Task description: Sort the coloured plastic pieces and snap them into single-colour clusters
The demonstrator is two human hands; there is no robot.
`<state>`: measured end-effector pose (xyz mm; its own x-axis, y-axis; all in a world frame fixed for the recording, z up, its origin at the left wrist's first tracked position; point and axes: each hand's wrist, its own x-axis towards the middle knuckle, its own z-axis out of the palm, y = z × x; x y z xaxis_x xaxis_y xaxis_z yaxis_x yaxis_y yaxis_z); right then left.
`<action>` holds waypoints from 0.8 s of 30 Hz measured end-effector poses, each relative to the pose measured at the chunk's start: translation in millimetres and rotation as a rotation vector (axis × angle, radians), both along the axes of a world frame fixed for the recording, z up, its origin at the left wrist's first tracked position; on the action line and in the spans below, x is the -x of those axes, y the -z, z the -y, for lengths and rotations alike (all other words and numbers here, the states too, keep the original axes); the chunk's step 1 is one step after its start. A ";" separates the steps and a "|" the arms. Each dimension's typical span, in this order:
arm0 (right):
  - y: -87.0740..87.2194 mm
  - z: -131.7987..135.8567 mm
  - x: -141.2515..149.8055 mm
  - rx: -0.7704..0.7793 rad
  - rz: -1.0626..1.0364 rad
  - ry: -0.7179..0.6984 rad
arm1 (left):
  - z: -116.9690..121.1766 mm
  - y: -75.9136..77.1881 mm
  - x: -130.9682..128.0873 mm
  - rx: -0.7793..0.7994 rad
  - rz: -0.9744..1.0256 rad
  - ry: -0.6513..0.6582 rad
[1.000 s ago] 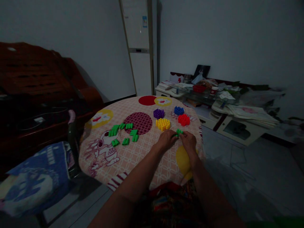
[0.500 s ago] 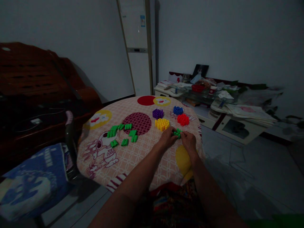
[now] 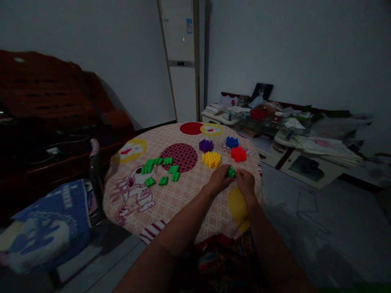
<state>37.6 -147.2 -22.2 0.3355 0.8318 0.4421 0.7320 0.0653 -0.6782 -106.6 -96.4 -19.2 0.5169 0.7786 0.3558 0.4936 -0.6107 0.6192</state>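
Note:
A cluster of green plastic building blocks (image 3: pixel 231 172) is held between my two hands, over the near right part of the round table. My left hand (image 3: pixel 220 179) grips its left side with closed fingers. On its right side, the fingers of my right hand (image 3: pixel 244 183) pinch it. Just beyond lies a yellow block cluster (image 3: pixel 211 159), with a red cluster (image 3: pixel 238 154), a blue cluster (image 3: pixel 232 142) and a purple cluster (image 3: pixel 206 145) behind. Several loose green blocks (image 3: pixel 175 173) are spread in a rough ring to the left.
A patterned cloth covers the round table (image 3: pixel 189 203). To the left are a chair with a blue cover (image 3: pixel 58 224) and a dark wooden sofa (image 3: pixel 55 97). A low cabinet (image 3: pixel 308 162) piled with papers and bags runs along the right wall.
The view has shifted slightly, so the scene sits a little further right. The green cluster has turned between my hands, and the fingers have closed in around it.

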 end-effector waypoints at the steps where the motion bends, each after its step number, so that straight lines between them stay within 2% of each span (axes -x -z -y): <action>1: -0.3 0.4 0.0 0.002 0.002 0.004 | 0.5 -0.6 -0.4 -0.005 -0.011 -0.006; 5: -1.1 1.4 -0.1 0.000 0.013 0.005 | 1.8 -2.2 -1.7 0.000 -0.044 -0.006; 9: -0.6 2.2 -0.9 -0.028 -0.022 -0.004 | 3.0 -2.9 -1.0 0.007 0.004 0.004; 13: 1.3 3.8 -2.2 -0.056 -0.100 0.022 | -4.8 -11.3 14.3 0.028 0.124 -0.086; 15: 2.6 4.4 -3.0 -0.067 -0.124 0.032 | -14.3 -20.1 33.3 0.010 0.182 -0.215; 17: 3.8 4.4 -3.7 -0.072 -0.131 0.031 | -25.9 -30.9 61.3 -0.032 0.213 -0.405; 20: 4.2 4.0 -3.9 -0.064 -0.133 0.035 | -42.2 -45.9 116.0 -0.097 0.165 -0.755; 24: 3.0 4.9 -2.0 -0.063 -0.159 0.036 | -56.8 -51.3 191.0 -0.107 0.051 -1.075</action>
